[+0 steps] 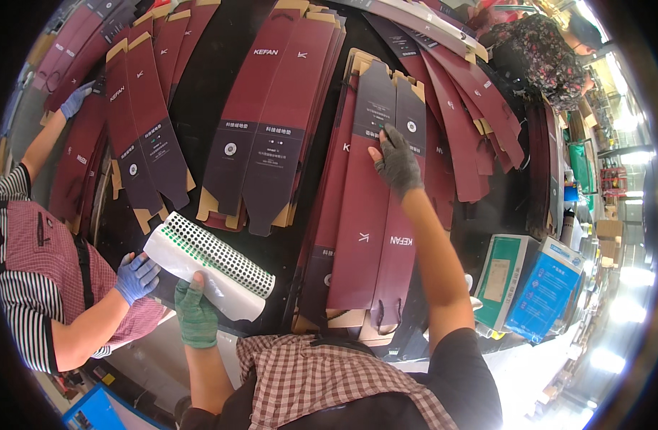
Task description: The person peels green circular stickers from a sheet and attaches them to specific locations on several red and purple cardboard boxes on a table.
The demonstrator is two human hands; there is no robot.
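In my left hand [196,312], in a green fingerless glove, is a roll of round stickers [216,263], black and green dots on white backing, held by its lower edge with the thumb on top. My right hand [397,162], in a grey fingerless glove, rests on a flattened maroon and dark-purple cardboard box [358,215], near the border of the two colours; whether anything is between its fingertips I cannot tell. That box tops a stack with black cord handles at its near end. Left of it lies another stack of flattened boxes [286,91].
More flattened boxes [146,123] fan out at the left and others [463,118] at the right. A co-worker with blue gloves [138,278] stands at the left; another person [549,59] is at the far right. Green-white [503,279] and blue [545,287] cartons stand on the right.
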